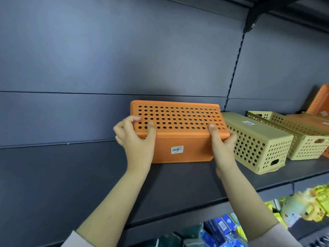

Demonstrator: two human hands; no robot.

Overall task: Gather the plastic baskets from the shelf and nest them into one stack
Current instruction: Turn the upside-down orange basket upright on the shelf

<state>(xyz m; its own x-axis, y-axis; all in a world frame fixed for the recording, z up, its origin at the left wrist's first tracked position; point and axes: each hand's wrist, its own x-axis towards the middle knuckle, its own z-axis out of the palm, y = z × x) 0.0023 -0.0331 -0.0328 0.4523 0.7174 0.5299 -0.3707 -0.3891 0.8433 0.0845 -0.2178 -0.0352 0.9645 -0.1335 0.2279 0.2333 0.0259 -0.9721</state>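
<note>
An orange plastic basket [178,129] with round holes lies on its side on the dark shelf [178,182], its solid base with a barcode sticker facing me. My left hand [137,138] grips its left end, thumb on the perforated upper face. My right hand [220,145] grips its right end the same way. Just to the right, a beige basket [256,141] lies upside down, close beside my right hand. Behind that one stands an upright beige basket [302,136]. More orange baskets [320,104] lean at the far right edge.
Grey back panels [106,59] rise behind the shelf, with a slotted upright [235,68] between bays. A bracket [252,16] holds an upper shelf at top right. Below the shelf edge, yellow packets [306,205] and blue boxes [222,229] fill a lower shelf.
</note>
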